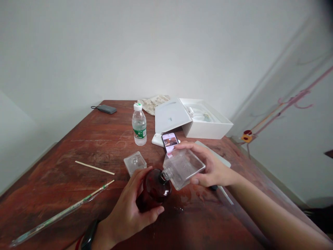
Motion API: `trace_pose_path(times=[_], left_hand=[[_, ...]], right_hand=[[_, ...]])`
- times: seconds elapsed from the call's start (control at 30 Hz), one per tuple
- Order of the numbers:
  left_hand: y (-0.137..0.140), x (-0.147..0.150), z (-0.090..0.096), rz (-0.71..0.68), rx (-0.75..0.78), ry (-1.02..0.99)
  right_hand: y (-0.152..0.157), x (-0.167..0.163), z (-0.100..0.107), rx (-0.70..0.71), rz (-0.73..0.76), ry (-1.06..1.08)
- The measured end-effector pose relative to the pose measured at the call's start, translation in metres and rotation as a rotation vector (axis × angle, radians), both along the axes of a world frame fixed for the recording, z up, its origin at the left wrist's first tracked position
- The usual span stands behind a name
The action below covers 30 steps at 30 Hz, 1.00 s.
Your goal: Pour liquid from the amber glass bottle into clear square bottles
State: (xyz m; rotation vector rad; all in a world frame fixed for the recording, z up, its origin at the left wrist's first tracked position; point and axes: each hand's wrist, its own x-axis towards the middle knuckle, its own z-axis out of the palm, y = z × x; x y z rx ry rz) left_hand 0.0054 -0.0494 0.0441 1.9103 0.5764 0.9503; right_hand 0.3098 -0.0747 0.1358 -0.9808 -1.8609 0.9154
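My left hand (132,205) is wrapped round a dark brown bottle (156,189) near the front of the wooden table. In my right hand (208,166) is a clear square bottle (184,168), tilted on its side with its neck pointing left. That neck meets the mouth of the brown bottle; whether liquid flows between them I cannot tell. Just beyond my left hand lies another clear square bottle (134,161), partly hidden by the fingers. A lit phone (169,140) lies behind the tilted bottle, its lower part covered.
A capped water bottle (139,125) stands mid-table. Behind are an open white box (208,128), a cloth (151,103) and a grey device (107,109). Chopsticks, one loose (95,167) and one wrapped packet (62,213), lie left. Wet spots (182,199) mark the table (117,152).
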Motion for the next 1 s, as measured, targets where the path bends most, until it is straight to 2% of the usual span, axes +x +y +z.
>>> trace_pose_path(times=[0.4, 0.53, 0.77, 0.9, 1.0], left_hand=[[0.003, 0.001, -0.005, -0.049, -0.093, -0.031], [0.001, 0.001, -0.004, -0.049, -0.087, -0.045], [0.001, 0.003, 0.003, -0.029, -0.036, -0.05], [0.002, 0.004, 0.002, -0.04, -0.031, -0.072], [0.002, 0.005, 0.002, -0.057, -0.05, -0.098]], right_hand=[[-0.006, -0.004, 0.009, -0.016, -0.043, -0.052], [-0.011, -0.005, 0.014, -0.043, -0.034, -0.052], [-0.017, -0.005, 0.015, -0.037, -0.111, -0.096], [-0.021, -0.005, 0.018, 0.016, -0.171, -0.182], [-0.024, -0.007, 0.02, 0.032, -0.16, -0.182]])
